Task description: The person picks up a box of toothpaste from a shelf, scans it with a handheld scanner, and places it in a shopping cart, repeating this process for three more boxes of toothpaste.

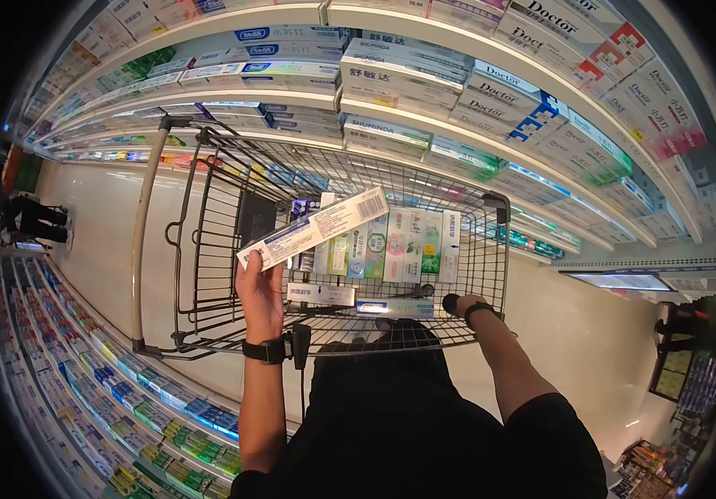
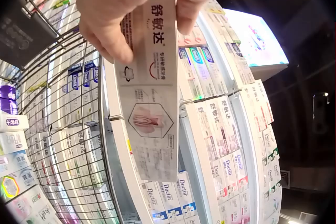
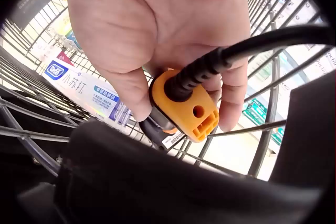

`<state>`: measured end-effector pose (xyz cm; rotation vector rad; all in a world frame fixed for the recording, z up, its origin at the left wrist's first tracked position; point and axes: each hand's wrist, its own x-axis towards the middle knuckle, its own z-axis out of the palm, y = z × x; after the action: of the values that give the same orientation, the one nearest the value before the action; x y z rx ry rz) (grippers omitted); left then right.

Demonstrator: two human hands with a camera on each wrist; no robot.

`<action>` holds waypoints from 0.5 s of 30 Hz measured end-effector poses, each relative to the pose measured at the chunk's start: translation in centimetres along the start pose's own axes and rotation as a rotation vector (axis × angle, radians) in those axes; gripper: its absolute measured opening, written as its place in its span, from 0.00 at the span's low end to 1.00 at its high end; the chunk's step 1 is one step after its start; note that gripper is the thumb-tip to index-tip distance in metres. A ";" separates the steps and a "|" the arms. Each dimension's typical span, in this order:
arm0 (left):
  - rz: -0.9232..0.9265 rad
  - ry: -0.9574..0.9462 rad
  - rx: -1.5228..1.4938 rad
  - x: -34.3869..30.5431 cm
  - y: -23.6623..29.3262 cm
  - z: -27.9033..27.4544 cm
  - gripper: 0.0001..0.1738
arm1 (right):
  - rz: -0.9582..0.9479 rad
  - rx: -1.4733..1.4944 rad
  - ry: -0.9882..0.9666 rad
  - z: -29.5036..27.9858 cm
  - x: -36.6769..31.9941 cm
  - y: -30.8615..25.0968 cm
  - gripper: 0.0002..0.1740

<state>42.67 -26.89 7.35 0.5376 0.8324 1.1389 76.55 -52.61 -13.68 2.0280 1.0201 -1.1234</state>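
Observation:
My left hand [image 1: 260, 293] grips one end of a long white toothpaste box [image 1: 318, 226] above the shopping cart [image 1: 501, 287]. In the left wrist view, thumb and fingers pinch that box [image 2: 149, 98] by its sides, its printed face and tooth pictures showing. At the cart's right near corner, my right hand [image 1: 474, 309] holds a small black-and-orange device [image 3: 185, 106] with a thick black cable [image 3: 262, 45]; I cannot tell what the device is. Inside the cart, several toothpaste boxes [image 1: 403, 245] lie in a row, with a Skon box [image 3: 86, 90] along the near side.
Shelves stacked with toothpaste boxes [image 1: 408, 75] rise just beyond the cart. Another stocked shelf [image 1: 125, 391] stands at the lower left. The cart's handle [image 1: 148, 241] is on the left, and pale floor [image 1: 92, 224] runs past it. People in dark clothes [image 1: 34, 218] stand farther off.

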 end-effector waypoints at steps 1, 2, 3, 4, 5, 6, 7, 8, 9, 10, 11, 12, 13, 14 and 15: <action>0.005 -0.003 0.003 -0.1 0.1 0.2 0.24 | -0.046 -0.030 -0.023 0.1 -0.1 0.5 0.16; 0.017 0.002 0.007 -0.1 0.1 0.2 0.25 | -0.057 -0.018 -0.022 0.2 0.2 0.3 0.17; 0.019 -0.012 0.001 -0.1 0.2 0.1 0.25 | -0.068 -0.006 -0.022 -0.4 -0.5 -0.1 0.17; 0.020 -0.014 -0.009 0.0 0.2 0.0 0.25 | -0.078 0.006 -0.019 -1.2 -1.2 -0.4 0.18; 0.020 -0.016 -0.020 0.0 0.2 0.0 0.25 | -0.170 0.064 0.046 -2.0 -1.5 -0.5 0.19; 0.021 -0.017 -0.032 0.0 0.3 -0.1 0.24 | -0.261 0.120 0.110 -3.1 -1.7 -0.3 0.20; 0.015 -0.034 -0.015 0.0 0.6 -0.3 0.23 | -0.350 0.174 0.174 -5.0 -2.9 -0.4 0.22; 0.008 -0.051 0.000 -0.1 0.8 -0.5 0.22 | -0.499 0.280 0.356 -6.8 -4.2 -0.5 0.22; 0.000 -0.065 0.012 -0.2 1.0 -0.6 0.21 | -0.647 0.383 0.536 -9.8 -7.6 -1.3 0.22; 0.007 -0.055 -0.036 -0.3 1.2 -0.2 0.20 | -0.721 0.519 0.646 -13.1 -12.3 -2.5 0.21; 0.011 -0.068 -0.038 -0.3 1.2 -0.2 0.20 | -0.793 0.657 0.752 -16.3 -17.8 -3.9 0.20; 0.012 -0.085 -0.038 -0.3 1.2 -0.4 0.20 | -0.874 0.636 0.851 -18.9 -23.6 -5.1 0.19; 0.010 -0.107 -0.036 -0.2 1.2 -0.5 0.20 | -0.951 0.617 0.954 -20.7 -29.1 -6.1 0.19; 0.008 -0.107 -0.042 -0.2 1.2 -0.5 0.20 | -1.059 0.580 1.033 -21.2 -33.7 -6.9 0.18; 0.011 -0.119 -0.043 -0.4 1.3 -0.6 0.20 | -1.158 0.542 1.115 -21.3 -37.4 -7.7 0.18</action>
<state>41.41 -26.86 8.07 0.5696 0.7012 1.1214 66.01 -44.35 27.93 2.5235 2.9635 -0.6382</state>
